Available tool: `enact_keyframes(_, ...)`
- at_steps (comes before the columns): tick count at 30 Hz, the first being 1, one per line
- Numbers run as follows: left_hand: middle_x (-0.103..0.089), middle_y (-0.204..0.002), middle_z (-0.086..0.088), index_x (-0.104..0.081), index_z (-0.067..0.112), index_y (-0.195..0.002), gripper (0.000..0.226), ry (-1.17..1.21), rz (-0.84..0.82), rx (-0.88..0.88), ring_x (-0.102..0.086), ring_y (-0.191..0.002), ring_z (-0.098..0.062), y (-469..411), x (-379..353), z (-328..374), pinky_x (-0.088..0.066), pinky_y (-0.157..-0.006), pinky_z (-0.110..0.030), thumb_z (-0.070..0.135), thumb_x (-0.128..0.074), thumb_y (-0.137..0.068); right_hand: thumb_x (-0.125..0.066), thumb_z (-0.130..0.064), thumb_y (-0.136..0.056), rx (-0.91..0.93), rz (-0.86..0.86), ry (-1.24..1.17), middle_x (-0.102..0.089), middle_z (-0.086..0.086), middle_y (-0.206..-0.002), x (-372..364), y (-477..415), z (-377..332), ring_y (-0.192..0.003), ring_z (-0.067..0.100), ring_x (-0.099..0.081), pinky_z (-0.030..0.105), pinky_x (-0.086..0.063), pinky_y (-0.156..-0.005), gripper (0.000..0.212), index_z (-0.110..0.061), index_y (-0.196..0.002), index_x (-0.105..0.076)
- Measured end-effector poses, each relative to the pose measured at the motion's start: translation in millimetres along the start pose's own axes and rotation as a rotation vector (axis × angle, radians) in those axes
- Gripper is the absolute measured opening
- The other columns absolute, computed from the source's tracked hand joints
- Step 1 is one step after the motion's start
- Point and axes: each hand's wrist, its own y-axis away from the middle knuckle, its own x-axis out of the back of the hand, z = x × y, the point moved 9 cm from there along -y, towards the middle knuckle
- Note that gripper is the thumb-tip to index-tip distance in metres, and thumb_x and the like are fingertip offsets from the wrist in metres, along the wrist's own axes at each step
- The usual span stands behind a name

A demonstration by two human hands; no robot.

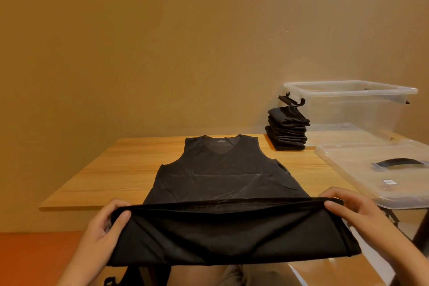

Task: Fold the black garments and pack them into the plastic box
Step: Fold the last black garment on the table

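Your left hand (102,225) pinches the near left corner of the black vest (220,169), thumb on top and fingers curled beneath. Your right hand (352,209) grips the near right corner the same way. Between them the hem is pulled taut and lifted off the bench (111,169), just past its near edge. The rest of the vest lies flat on the wood, neckline at the far side.

Beyond the vest and to the right, a stack of folded black garments (286,132) stands on the bench, just beside the clear plastic box (352,109), which is open at the far right corner. A black latch (291,100) sticks out from the box above the stack. The box's clear lid (376,169) lies flat nearer you, close to your right hand, its dark handle (399,161) facing up.
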Motion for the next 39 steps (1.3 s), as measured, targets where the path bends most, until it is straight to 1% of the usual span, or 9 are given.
enact_keyframes(4,-0.060,-0.075,0.012,-0.062,0.016,-0.086,0.017,-0.014,0.000,0.018,-0.056,-0.065,0.000,4,1,2,-0.036,-0.053,-0.011,0.007,-0.052,-0.096,-0.050,0.004,-0.091,-0.016,-0.005,0.045,-0.069,0.005,-0.077,0,6,4,-0.070,0.012,-0.065,0.014,-0.049,-0.055,0.019,0.003,-0.084,-0.068)
enact_keyframes(6,-0.060,-0.077,0.011,-0.063,0.023,-0.083,0.020,-0.012,-0.001,0.016,-0.056,-0.066,-0.001,7,2,4,-0.036,-0.053,-0.012,0.011,-0.053,-0.095,-0.052,0.002,-0.090,-0.026,0.010,0.013,-0.069,0.006,-0.078,2,8,2,-0.071,0.013,-0.065,0.015,-0.050,-0.056,0.019,0.002,-0.082,-0.069)
enact_keyframes(14,-0.067,-0.075,0.005,-0.065,0.004,-0.087,0.010,0.021,0.033,0.020,-0.062,-0.068,0.000,5,13,13,-0.042,-0.056,-0.008,0.004,-0.057,-0.093,-0.060,-0.029,-0.076,-0.002,0.012,-0.030,-0.068,0.010,-0.083,4,8,-10,-0.075,0.020,-0.065,0.023,-0.051,-0.057,0.017,-0.019,-0.076,-0.074)
enact_keyframes(22,-0.071,-0.073,0.013,-0.067,0.012,-0.088,0.012,0.059,0.113,-0.067,-0.065,-0.068,0.005,-92,4,46,-0.048,-0.055,-0.008,0.005,-0.058,-0.092,-0.054,-0.005,-0.093,0.188,0.311,0.048,-0.068,-0.003,-0.089,25,-75,-31,-0.087,0.010,-0.064,0.018,-0.053,-0.073,0.024,-0.022,-0.092,-0.071)
enact_keyframes(29,-0.070,-0.092,0.006,-0.068,0.024,-0.091,0.015,0.058,0.066,-0.043,-0.064,-0.085,-0.007,-268,-40,40,-0.048,-0.067,-0.023,0.013,-0.059,-0.095,-0.053,-0.011,-0.096,0.192,0.631,0.304,-0.059,-0.014,-0.089,41,-220,-46,-0.079,-0.002,-0.057,0.021,-0.048,-0.074,0.016,-0.018,-0.109,-0.060)
enact_keyframes(32,-0.068,-0.092,-0.002,-0.068,0.014,-0.089,0.012,-0.079,-0.036,0.054,-0.063,-0.093,-0.017,-338,-78,-10,-0.046,-0.072,-0.022,0.008,-0.059,-0.094,-0.049,-0.008,-0.096,0.086,0.569,0.593,-0.065,0.005,-0.095,17,-292,-14,-0.082,0.024,-0.063,0.038,-0.052,-0.073,0.024,-0.015,-0.119,-0.052)
enact_keyframes(34,-0.068,-0.093,-0.008,-0.069,0.006,-0.089,0.008,-0.234,-0.094,0.128,-0.062,-0.104,-0.025,-367,-100,-57,-0.043,-0.077,-0.027,0.005,-0.062,-0.092,-0.043,-0.001,-0.095,-0.049,0.381,0.909,-0.062,0.013,-0.108,-15,-331,27,-0.091,0.035,-0.063,0.041,-0.052,-0.071,0.035,-0.013,-0.127,-0.044)
enact_keyframes(36,-0.069,-0.093,-0.007,-0.069,0.007,-0.089,0.007,-0.355,-0.124,0.172,-0.063,-0.102,-0.025,-379,-113,-92,-0.043,-0.071,-0.024,0.006,-0.063,-0.092,-0.042,0.003,-0.093,-0.155,0.228,1.112,-0.057,0.012,-0.110,-38,-352,68,-0.089,0.034,-0.063,0.038,-0.048,-0.064,0.039,-0.011,-0.130,-0.038)
enact_keyframes(39,-0.068,-0.089,-0.001,-0.068,0.012,-0.089,0.007,-0.440,-0.065,0.144,-0.062,-0.095,-0.020,-388,-113,-108,-0.041,-0.067,-0.029,0.014,-0.062,-0.093,-0.045,0.002,-0.093,-0.203,0.225,1.190,-0.055,0.011,-0.108,-37,-365,98,-0.084,0.030,-0.063,0.033,-0.043,-0.059,0.035,-0.009,-0.126,-0.036)
